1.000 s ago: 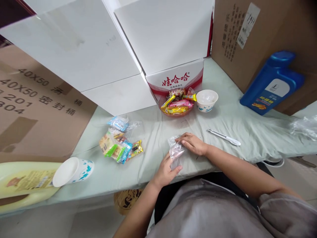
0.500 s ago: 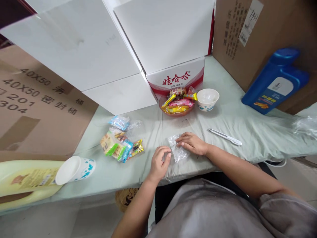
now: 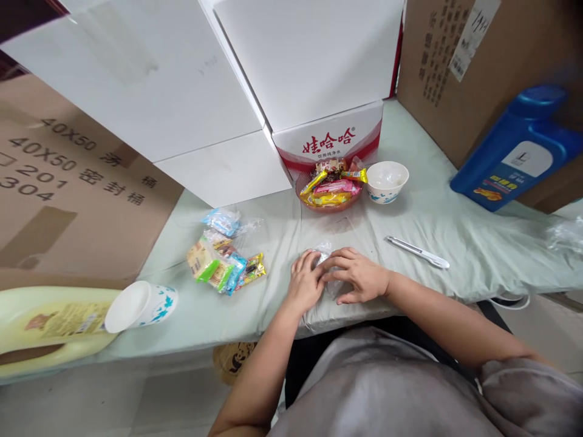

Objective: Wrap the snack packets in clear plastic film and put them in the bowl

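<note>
Both hands meet over a small clear plastic bag (image 3: 324, 251) on the pale green cloth near the table's front edge. My left hand (image 3: 306, 281) has its fingers curled on the bag's left side. My right hand (image 3: 357, 276) lies over the bag's right part with fingers pressed on it. Most of the bag is hidden under the hands. A pile of wrapped snacks (image 3: 224, 264) lies to the left of my hands.
A reddish bowl of candies (image 3: 331, 187) and a white bowl (image 3: 387, 181) stand by a printed white carton (image 3: 327, 138). A white pen-like tool (image 3: 418, 252), a blue jug (image 3: 518, 150), a tipped cup (image 3: 141, 305), a yellow bottle (image 3: 43, 326) and cardboard boxes surround.
My left hand let go of the bag's lower end, then came back beside the right hand. The bag was laid flat and is now covered by both hands.
</note>
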